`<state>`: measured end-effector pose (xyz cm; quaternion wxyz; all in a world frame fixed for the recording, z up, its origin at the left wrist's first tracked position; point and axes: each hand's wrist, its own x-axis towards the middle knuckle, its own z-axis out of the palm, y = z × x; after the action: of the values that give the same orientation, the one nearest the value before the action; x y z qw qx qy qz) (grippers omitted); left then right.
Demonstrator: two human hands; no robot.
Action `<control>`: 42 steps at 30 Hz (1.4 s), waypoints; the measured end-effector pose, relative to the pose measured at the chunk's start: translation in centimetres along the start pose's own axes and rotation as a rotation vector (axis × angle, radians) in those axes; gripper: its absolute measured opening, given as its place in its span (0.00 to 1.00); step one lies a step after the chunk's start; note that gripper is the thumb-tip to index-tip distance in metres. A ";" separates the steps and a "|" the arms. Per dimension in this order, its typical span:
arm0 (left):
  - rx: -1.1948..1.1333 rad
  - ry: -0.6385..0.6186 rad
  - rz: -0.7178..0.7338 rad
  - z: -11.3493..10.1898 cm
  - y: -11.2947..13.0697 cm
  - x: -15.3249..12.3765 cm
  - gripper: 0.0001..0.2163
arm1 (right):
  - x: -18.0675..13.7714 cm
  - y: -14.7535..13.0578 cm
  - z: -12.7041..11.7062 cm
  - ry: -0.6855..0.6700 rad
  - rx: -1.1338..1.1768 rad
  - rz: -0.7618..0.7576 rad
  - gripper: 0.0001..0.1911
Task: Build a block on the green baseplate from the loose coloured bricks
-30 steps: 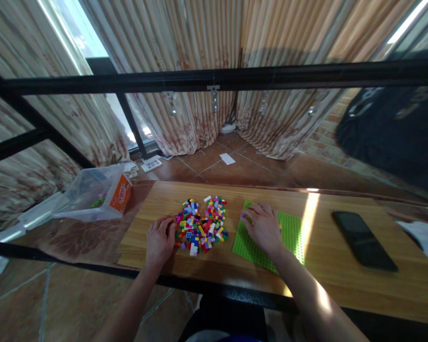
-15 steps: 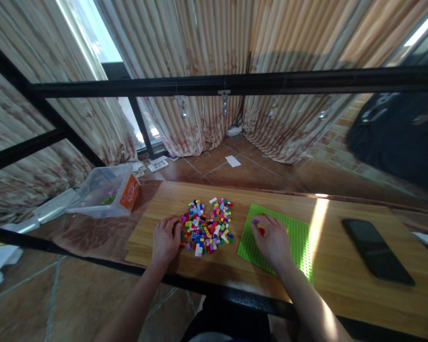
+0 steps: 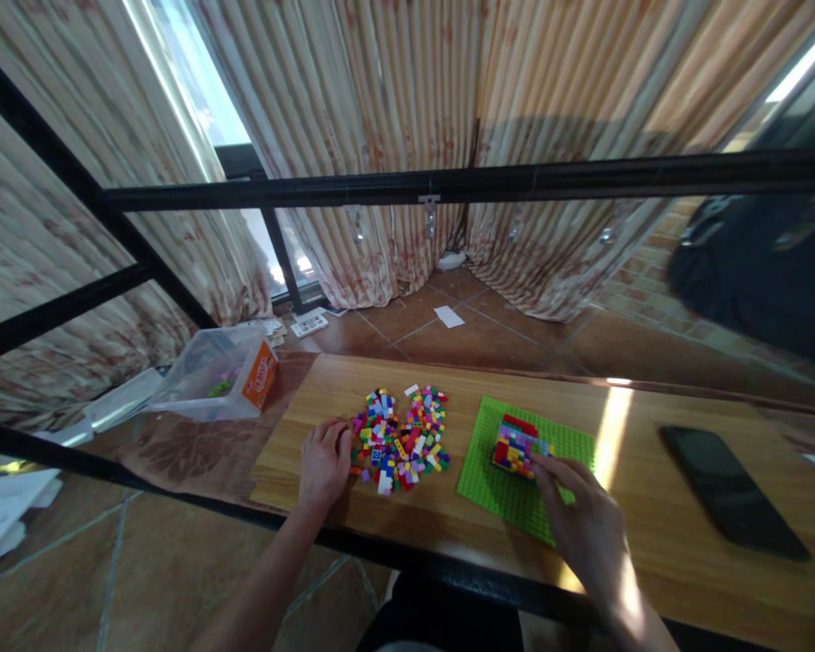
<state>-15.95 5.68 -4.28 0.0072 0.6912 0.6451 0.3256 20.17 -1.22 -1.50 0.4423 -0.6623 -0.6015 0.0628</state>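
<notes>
A pile of several small coloured bricks (image 3: pixel 402 438) lies on the wooden board (image 3: pixel 448 525). My left hand (image 3: pixel 324 464) rests flat at the pile's left edge, fingertips touching the bricks, fingers loosely curled and holding nothing that shows. Right of the pile lies a green studded baseplate (image 3: pixel 509 489). On it stands a small multicoloured brick block (image 3: pixel 514 445). My right hand (image 3: pixel 584 516) sits just right of and below that block, with its fingertips at the block's right side.
A black phone (image 3: pixel 730 491) lies at the right of the board. A clear plastic box with an orange label (image 3: pixel 221 374) stands at the left. A black metal frame (image 3: pixel 448 181) crosses in front of the curtains.
My right hand has drawn back to the right and nearer me, uncovering the brick block on the baseplate. The left hand has stayed at the pile. The camera has shifted slightly.
</notes>
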 end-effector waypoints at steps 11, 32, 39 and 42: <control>0.012 0.014 0.000 0.0 0.0 0.1 0.14 | 0.2 1.0 -0.6 0.012 -0.040 0.116 0.17; -0.062 -0.001 0.034 0.2 -1.4 0.7 0.20 | -4.5 3.6 -2.0 0.008 0.105 0.150 0.12; -0.143 0.079 -0.024 -1.1 -1.7 1.0 0.22 | -6.1 5.3 -4.2 0.042 0.096 0.264 0.14; -0.117 0.185 0.040 -2.5 -0.7 1.3 0.22 | -7.1 6.0 -5.5 0.076 0.072 0.293 0.15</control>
<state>-17.77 5.88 -2.02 -0.0185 0.6692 0.6089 0.4255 26.09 -9.36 -5.32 0.4740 -0.7287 -0.4787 0.1231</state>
